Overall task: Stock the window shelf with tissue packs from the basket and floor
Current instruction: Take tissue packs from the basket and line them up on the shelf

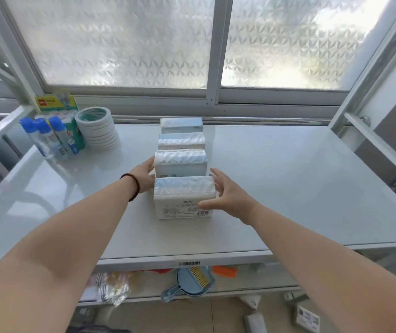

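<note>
While hands flank it, white-and-blue plastic-wrapped tissue pack (184, 199) stands upright.
Left hand (145, 175) flat against pack's left end; right hand (225, 195) spread at right end, thumb on front.

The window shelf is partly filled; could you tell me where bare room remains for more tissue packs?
Right of the tissue pack row, the shelf is bare to its right rail; the left front is bare. Crowded back left: glue bottles and tape rolls.
</note>
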